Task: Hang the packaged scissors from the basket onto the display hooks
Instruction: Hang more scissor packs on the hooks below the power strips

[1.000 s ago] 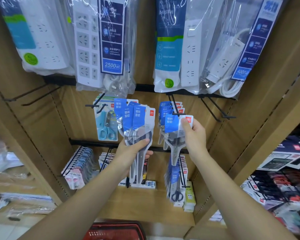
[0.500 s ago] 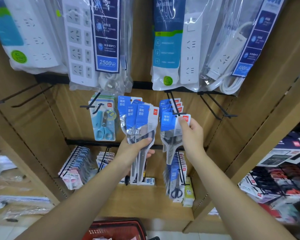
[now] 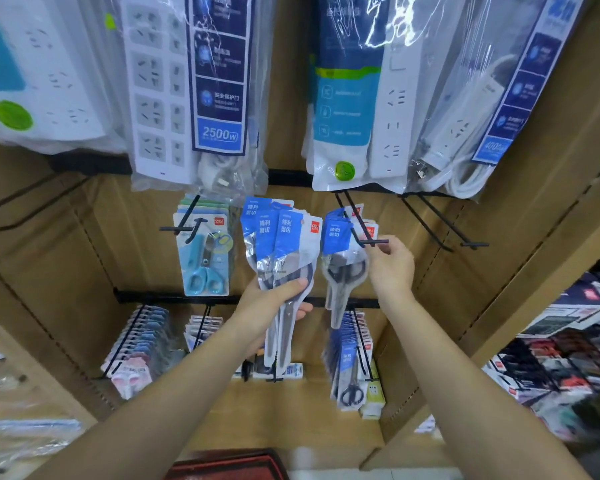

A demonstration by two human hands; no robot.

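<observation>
- Scissors packs (image 3: 281,244), three as far as I can count, stand fanned in my left hand (image 3: 267,306). My thumb lies across their fronts near the handles and my fingers curl round behind, so they are firmly grasped.
- Their blue header cards point upward, just left of the display hook (image 3: 374,242) and not touching it.
- One more of the same kind, the hanging pack (image 3: 340,261), sits on that hook in front of several like it, blades pointing down past the black rail (image 3: 174,296).
- My right hand (image 3: 392,268) is raised to the hook's front end, with my fingertips curled just under its tip, beside the hanging pack's right edge. I cannot tell whether they pinch the pack or only touch it.
- At the bottom edge, between my forearms, the rim of the red basket (image 3: 229,465) shows. What lies inside is out of view.
- Left of my fanned packs, a card of small blue scissors (image 3: 205,265) hangs on its own hook.
- In the row above, bagged power strips (image 3: 194,88) hang with their lower ends just over the scissors hooks.
- Further right, a bare hook (image 3: 465,243) sticks out from the brown back panel.
- On the row below, under my right hand, a thick bunch of lower scissors packs (image 3: 347,362) hangs. The small goods at lower left are too blurred to name.
</observation>
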